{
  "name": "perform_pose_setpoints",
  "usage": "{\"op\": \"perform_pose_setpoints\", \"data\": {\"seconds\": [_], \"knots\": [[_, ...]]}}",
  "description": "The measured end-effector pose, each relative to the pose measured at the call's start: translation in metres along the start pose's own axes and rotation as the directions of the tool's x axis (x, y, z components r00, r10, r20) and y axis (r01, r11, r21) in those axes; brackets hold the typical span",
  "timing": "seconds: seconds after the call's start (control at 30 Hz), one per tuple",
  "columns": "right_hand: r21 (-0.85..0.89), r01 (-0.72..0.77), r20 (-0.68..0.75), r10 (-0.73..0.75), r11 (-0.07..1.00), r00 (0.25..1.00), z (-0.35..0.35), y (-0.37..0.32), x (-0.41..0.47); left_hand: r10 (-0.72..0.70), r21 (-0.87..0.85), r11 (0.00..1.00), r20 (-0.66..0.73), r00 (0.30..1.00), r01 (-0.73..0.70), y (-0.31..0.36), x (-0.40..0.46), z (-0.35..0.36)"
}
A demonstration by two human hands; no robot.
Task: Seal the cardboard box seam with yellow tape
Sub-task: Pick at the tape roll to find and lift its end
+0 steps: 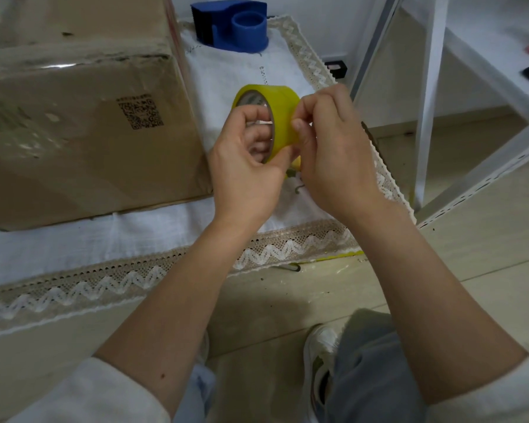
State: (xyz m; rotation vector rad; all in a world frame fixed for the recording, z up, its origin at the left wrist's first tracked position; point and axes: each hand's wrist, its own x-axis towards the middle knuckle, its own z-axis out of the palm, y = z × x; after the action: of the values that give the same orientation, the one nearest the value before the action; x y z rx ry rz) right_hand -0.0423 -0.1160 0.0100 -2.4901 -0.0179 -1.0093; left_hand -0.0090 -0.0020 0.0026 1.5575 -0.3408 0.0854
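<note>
From the head view we see our left hand (245,166) curled through the core of the yellow tape roll (272,117), holding it above the white cloth (135,236), while our right hand (333,148) picks at the roll's outer face with thumb and fingertips. We judge this the hunt for the tape's free end (no strip is peeled yet). Next we must lift that end and carry it to the cardboard box (83,123), just to the left

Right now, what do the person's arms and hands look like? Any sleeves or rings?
Both forearms are bare. White sleeves are pushed up near the elbows: one on the left arm, one on the right arm. The left hand and right hand wear no gloves, and I see no rings or watch.
</note>
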Motion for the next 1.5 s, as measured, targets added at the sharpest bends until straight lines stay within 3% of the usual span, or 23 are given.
{"op": "perform_pose_setpoints", "data": {"seconds": [0.2, 0.43, 1.03, 1.2, 1.37, 1.5], "knots": [[0.273, -0.089, 0.012, 0.089, 0.958, 0.996, -0.003, 0.006, -0.002, -0.074, -0.079, 0.994, 0.022, 0.997, 0.075, 0.0, 0.002, 0.0], [0.336, -0.067, -0.024, 0.08, 0.94, 0.997, -0.005, 0.012, 0.001, -0.022, 0.022, 1.0, 0.034, 0.999, 0.021, 0.0, 0.001, -0.002], [0.135, 0.048, -0.058, -0.04, 0.99, 0.997, -0.001, 0.005, 0.001, 0.074, 0.18, 0.981, 0.024, 0.997, -0.077, 0.004, 0.002, -0.003], [0.352, -0.101, -0.101, 0.145, 0.931, 0.984, -0.006, 0.006, 0.005, 0.201, 0.375, 0.897, 0.127, 0.971, -0.234, 0.001, 0.003, -0.005], [0.551, -0.309, 0.05, 0.339, 0.775, 0.939, -0.007, 0.01, 0.005, 0.128, 0.232, 0.961, 0.112, 0.985, -0.151, 0.002, 0.001, -0.004], [0.566, -0.335, 0.044, 0.378, 0.753, 0.925, -0.006, 0.011, 0.007, 0.111, 0.222, 0.966, 0.12, 0.986, -0.136, 0.001, 0.003, -0.006]]}}
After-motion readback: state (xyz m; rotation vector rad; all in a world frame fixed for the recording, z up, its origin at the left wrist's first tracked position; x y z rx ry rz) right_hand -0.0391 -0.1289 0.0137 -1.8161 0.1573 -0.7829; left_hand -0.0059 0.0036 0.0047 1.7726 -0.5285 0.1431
